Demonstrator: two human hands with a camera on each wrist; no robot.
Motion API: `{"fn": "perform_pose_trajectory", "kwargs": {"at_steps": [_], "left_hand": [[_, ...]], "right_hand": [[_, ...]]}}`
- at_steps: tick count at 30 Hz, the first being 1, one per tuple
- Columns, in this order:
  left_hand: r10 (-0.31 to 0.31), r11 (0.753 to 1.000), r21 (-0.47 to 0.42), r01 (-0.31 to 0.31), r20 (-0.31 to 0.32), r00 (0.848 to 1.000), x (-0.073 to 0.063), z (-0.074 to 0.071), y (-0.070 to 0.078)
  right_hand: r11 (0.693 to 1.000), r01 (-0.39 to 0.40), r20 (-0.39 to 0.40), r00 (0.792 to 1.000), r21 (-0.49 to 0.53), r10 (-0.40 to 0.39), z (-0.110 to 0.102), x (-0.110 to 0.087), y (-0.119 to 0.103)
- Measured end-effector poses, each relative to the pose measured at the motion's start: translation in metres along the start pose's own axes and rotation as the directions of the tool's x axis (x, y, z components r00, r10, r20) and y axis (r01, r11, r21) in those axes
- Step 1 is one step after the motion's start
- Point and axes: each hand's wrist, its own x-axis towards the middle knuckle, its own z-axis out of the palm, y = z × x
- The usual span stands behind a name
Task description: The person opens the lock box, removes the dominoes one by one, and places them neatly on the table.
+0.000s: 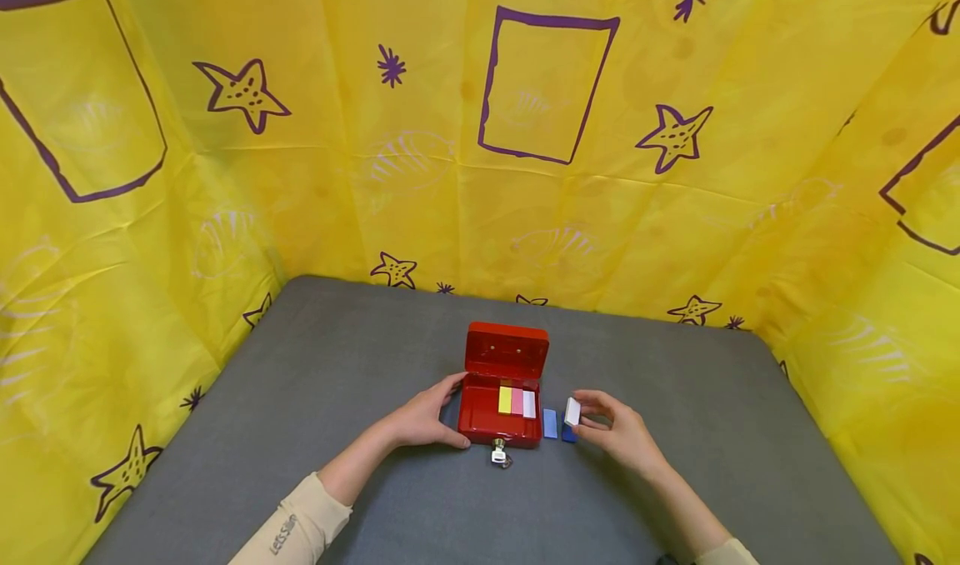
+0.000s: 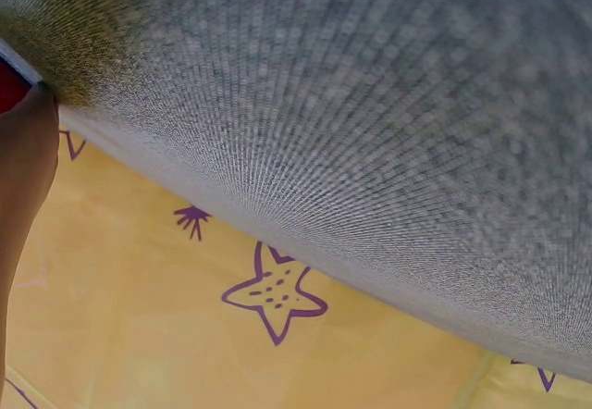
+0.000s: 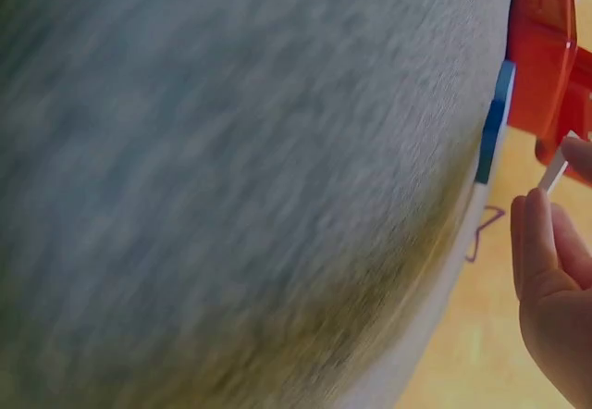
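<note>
A red cash box (image 1: 474, 419) stands with its lid up; a yellow, a pink and a pale block (image 1: 529, 404) lie side by side in its right part. My left hand (image 1: 422, 415) holds the box at its left side, thumb at the front corner and fingers at the back. Only part of that hand shows in the left wrist view. My right hand (image 1: 617, 430) pinches a white block (image 1: 573, 412) between thumb and fingers, right of the box. Under it a dark blue block (image 1: 568, 434) lies on the table, partly hidden, beside a light blue block (image 1: 551, 424).
Keys (image 1: 499, 455) hang from the lock at the box's front. The grey table (image 1: 360, 340) is enclosed at the back and sides by a yellow cloth (image 1: 315, 198) with purple drawings.
</note>
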Motion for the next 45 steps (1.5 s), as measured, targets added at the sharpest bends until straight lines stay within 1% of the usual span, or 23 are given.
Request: {"fn": "perform_pose_trajectory", "kwargs": {"at_steps": [5, 8, 13, 19, 26, 29, 35, 40, 45], "left_hand": [[0.003, 1.000, 0.008, -0.003, -0.002, 1.000, 0.000, 0.001, -0.001], [0.005, 1.000, 0.006, -0.005, 0.000, 1.000, 0.000, 0.000, 0.000], [0.002, 1.000, 0.004, -0.002, 0.003, 1.000, 0.000, 0.000, 0.000], [0.026, 1.000, 0.003, -0.026, 0.003, 1.000, 0.001, 0.000, 0.000], [0.017, 1.000, 0.000, -0.017, 0.000, 1.000, 0.001, 0.000, 0.001], [0.013, 1.000, 0.001, -0.013, 0.001, 1.000, 0.001, 0.000, 0.000], [0.010, 1.000, 0.007, -0.010, 0.001, 1.000, 0.001, 0.000, 0.000], [0.003, 1.000, 0.011, -0.003, 0.001, 1.000, 0.001, 0.000, 0.001], [-0.005, 1.000, 0.013, 0.005, 0.001, 1.000, 0.001, 0.000, 0.001]], "right_hand": [[1.000, 0.019, 0.000, 1.000, -0.001, -0.019, -0.006, -0.003, 0.008], [1.000, 0.012, 0.005, 1.000, -0.004, -0.012, -0.010, -0.004, 0.012], [0.999, 0.001, 0.019, 1.000, -0.038, 0.000, -0.014, -0.005, 0.015], [0.998, -0.003, 0.040, 0.999, -0.066, 0.006, -0.019, -0.007, 0.015], [0.991, 0.055, 0.095, 0.995, -0.122, -0.044, -0.024, -0.007, 0.018], [0.986, 0.081, 0.103, 0.992, -0.144, -0.067, -0.025, -0.007, 0.020], [0.970, 0.164, 0.132, 0.981, -0.180, -0.141, -0.026, -0.005, 0.022], [0.962, 0.176, 0.137, 0.979, -0.210, -0.150, -0.025, -0.005, 0.021], [0.959, 0.191, 0.151, 0.975, -0.211, -0.161, -0.025, -0.005, 0.019]]}}
